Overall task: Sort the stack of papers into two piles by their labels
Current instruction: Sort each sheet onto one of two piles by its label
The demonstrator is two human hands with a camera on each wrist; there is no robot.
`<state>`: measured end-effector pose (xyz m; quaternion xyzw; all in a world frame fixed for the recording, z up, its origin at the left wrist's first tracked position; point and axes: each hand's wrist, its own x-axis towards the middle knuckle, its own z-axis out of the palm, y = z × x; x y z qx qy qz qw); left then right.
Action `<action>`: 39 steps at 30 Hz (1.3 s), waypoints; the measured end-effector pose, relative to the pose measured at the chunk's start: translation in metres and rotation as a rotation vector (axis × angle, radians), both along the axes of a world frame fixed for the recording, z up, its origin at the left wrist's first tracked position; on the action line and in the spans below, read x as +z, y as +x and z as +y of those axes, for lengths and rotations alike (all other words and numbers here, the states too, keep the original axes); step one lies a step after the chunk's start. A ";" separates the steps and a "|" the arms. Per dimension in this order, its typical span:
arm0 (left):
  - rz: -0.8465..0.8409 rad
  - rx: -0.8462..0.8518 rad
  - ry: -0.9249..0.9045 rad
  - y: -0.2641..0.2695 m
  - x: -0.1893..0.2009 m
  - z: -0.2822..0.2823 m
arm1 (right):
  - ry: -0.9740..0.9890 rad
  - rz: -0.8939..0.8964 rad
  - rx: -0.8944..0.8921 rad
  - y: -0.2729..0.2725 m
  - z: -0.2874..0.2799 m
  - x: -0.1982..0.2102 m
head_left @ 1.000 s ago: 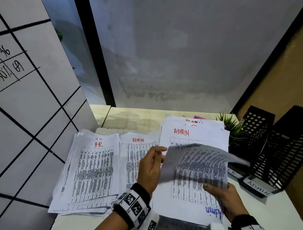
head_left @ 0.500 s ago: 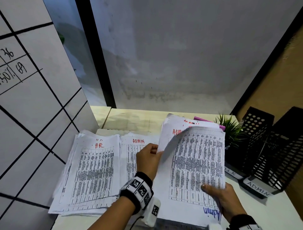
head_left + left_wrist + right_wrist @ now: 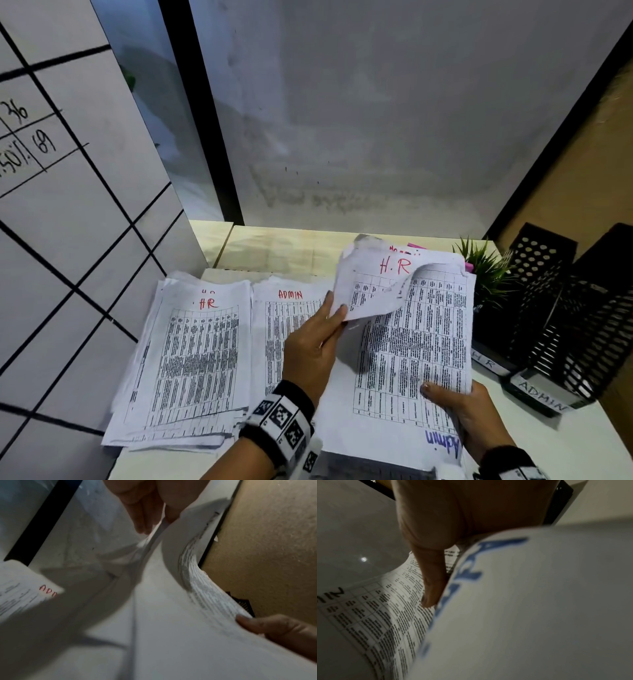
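Pale desk (image 3: 274, 250): white printed-paper stack (image 3: 411, 342) lies long axis front-to-back. Left hand (image 3: 315, 346) pinches curled sheet w/ red "H.R" (image 3: 373, 291); right hand (image 3: 469, 414) grips stack's near corner, blue "Admin" there.

1. The left hand (image 3: 317, 346) covers part of the ADMIN pile (image 3: 291, 308).
2. The lifted sheet (image 3: 373, 291) hides the stack (image 3: 418, 342) label beneath.
3. The right hand (image 3: 469, 418) is cut off at the wrist.
4. Table print is too small to read.
5. Left wrist view is blurred.

- White papers (image 3: 414, 342) are showing dense black tables, with red "H.R" lettering and a blue "Admin" label.
- Black perforated file holders (image 3: 561, 308) are standing by a green plant (image 3: 479, 263).
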<state>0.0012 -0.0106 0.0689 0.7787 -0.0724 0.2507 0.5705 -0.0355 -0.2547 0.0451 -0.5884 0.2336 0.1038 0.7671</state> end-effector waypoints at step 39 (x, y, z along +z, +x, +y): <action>0.499 0.418 -0.067 0.019 -0.056 0.124 | -0.078 -0.129 -0.164 -0.003 -0.035 0.019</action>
